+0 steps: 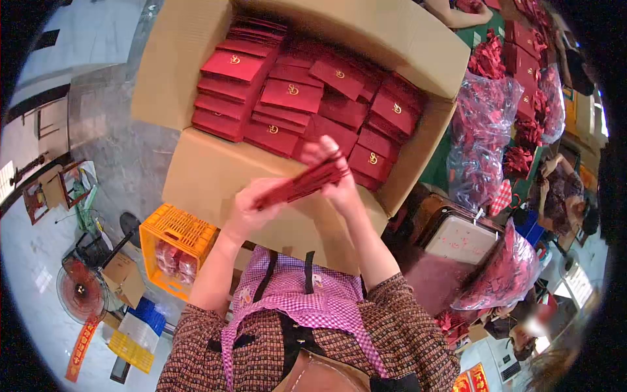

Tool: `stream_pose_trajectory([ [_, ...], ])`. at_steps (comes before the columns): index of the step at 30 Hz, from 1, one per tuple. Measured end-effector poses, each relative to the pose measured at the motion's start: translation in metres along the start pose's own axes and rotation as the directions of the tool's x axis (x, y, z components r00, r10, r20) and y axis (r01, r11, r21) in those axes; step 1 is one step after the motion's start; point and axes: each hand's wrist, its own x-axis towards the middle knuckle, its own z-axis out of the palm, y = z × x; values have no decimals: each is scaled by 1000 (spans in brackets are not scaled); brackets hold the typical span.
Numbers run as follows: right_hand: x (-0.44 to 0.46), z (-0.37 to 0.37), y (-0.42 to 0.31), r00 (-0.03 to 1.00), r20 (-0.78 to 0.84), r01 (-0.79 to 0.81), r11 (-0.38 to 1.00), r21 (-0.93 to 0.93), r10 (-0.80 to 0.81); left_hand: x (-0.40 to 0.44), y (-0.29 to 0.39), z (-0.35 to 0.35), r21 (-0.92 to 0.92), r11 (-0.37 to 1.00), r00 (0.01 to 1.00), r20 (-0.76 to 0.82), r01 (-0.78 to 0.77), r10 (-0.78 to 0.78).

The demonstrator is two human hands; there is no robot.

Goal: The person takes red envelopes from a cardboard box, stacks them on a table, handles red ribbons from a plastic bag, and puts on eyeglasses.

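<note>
Between my two hands is a stack of dark red envelopes [304,183], tilted and seen edge-on, above the near flap of a cardboard box [215,170]. My left hand [255,204] grips the stack's left end. At its right end, my right hand [336,176] holds it with the thumb below and the fingers raised along the far side. Inside the open box, red envelopes with gold emblems [292,95] lie in several rows, some leaning over one another.
An orange crate [173,228] with wrapped packs stands left of the box. Clear plastic bags of red pieces [483,124] lie at the right, beside a brown-edged case [460,238]. A fan [83,289] is at the lower left. Another person's arm [460,14] rests at the top right.
</note>
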Motion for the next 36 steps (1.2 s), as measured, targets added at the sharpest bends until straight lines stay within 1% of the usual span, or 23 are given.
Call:
stream_pose_trajectory([
  [1, -4, 12, -2, 998, -52, -53, 991, -123, 47, 8, -6, -8, 159, 965, 976, 105, -208, 193],
  [2, -3, 5, 17, 995, -4, 100, 983, -153, -102, 5, -5, -11, 277, 955, 994, 22, -109, 107],
  [3, -5, 8, 20, 999, -12, 30, 987, -161, -33, 4, -2, -15, 382, 924, 997, -68, 0, 28],
  [4, -9, 11, 23, 999, -22, -39, 985, -169, 36, 4, -17, -23, 533, 846, 999, -53, 24, 5],
  [6, -16, 0, 64, 994, 11, 99, 843, -529, -110, -5, -30, -31, 500, 862, 996, 13, -83, 88],
  [7, -17, -1, 72, 985, 33, 162, 831, -533, -172, -7, -33, -29, 411, 909, 998, 4, -64, 69],
  [8, -19, -4, 80, 972, 56, 223, 816, -534, -229, -8, -38, -31, 405, 912, 998, 9, -61, 63],
  [10, -17, -1, 61, 981, 108, 195, 782, -592, -163, -8, -52, -40, 446, 854, 964, 118, -267, 240],
  [11, -15, -1, 53, 982, 161, 181, 743, -645, -99, -8, -58, -38, 326, 916, 972, 47, -233, 231],
  [12, -17, -8, 59, 987, 154, 25, 883, -469, 54, -9, -64, -35, 196, 959, 977, -23, -202, 211],
  [13, -11, 2, 33, 975, 122, -170, 975, -143, 187, -10, -63, -32, -15, 991, 988, -77, -134, 132],
  [14, -4, 7, 4, 937, 137, -343, 917, 205, 321, -17, -59, -32, -76, 995, 990, -112, 71, -79],
  [15, 10, -13, -3, 981, 10, -191, 971, -147, 194, -17, -39, -30, -141, 952, 947, -135, 271, -290],
  [16, 23, -30, -1, 984, -163, -133, 917, -377, 76, -12, -26, -26, -167, 956, 947, -176, 241, -269],
  [17, 33, -53, 9, 960, -168, -6, 582, -813, -225, -14, -27, -26, -167, 956, 946, -178, 242, -271],
  [18, 43, -80, 19, 938, -48, 26, 206, -978, -345, -16, -28, -27, -197, 943, 935, -182, 268, -303],
  [20, 50, -101, 34, 950, -94, -117, -60, -991, -298, -21, -33, -26, -225, 930, 925, -185, 289, -333],
  [21, 50, -100, 34, 949, -96, -119, -59, -991, -300, -24, -35, -24, -276, 919, 907, -238, 281, -349],
  [23, 46, -97, 37, 970, -102, -164, -288, -944, -219, -31, -37, -24, -325, 906, 884, -288, 271, -367],
  [29, 21, -76, 26, 929, 25, -80, -265, -961, -369, -44, -41, -27, -364, 882, 839, -339, 301, -426],
  [31, 17, -69, 21, 913, 18, -57, -170, -984, -408, -47, -48, -27, -375, 889, 855, -337, 263, -395],
  [32, 15, -65, 19, 913, -45, -95, -104, -990, -404, -48, -50, -26, -375, 889, 855, -337, 264, -395],
  [36, 5, -59, 15, 916, -38, -39, 7, -999, -399, -49, -46, -23, -368, 888, 844, -350, 274, -406],
])
